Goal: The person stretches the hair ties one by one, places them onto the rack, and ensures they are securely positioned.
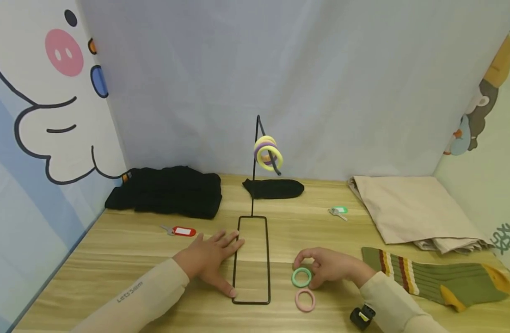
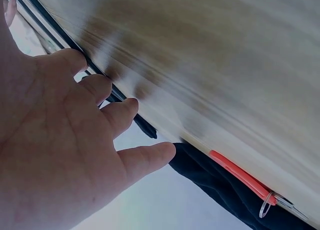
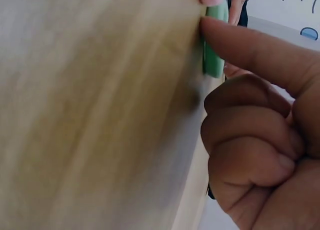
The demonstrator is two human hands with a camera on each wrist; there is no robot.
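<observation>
My left hand lies with fingers spread over the left side of a black wire stand's base, its thumb and fingertips at the rod. In the left wrist view, the same hand shows its palm and spread fingers. The right hand has thumb and index finger at opposite sides of a green ring, pinching it at the tabletop, other fingers curled in. In the right wrist view, the thumb touches the green ring. Just below it lies a pink ring. Yellow and purple rings hang on the stand's arm.
Behind lie folded black cloth and a black sock. A red-tagged key lies left, a green-tagged key right. Beige cloth, a striped green sock and a small black object are on the right.
</observation>
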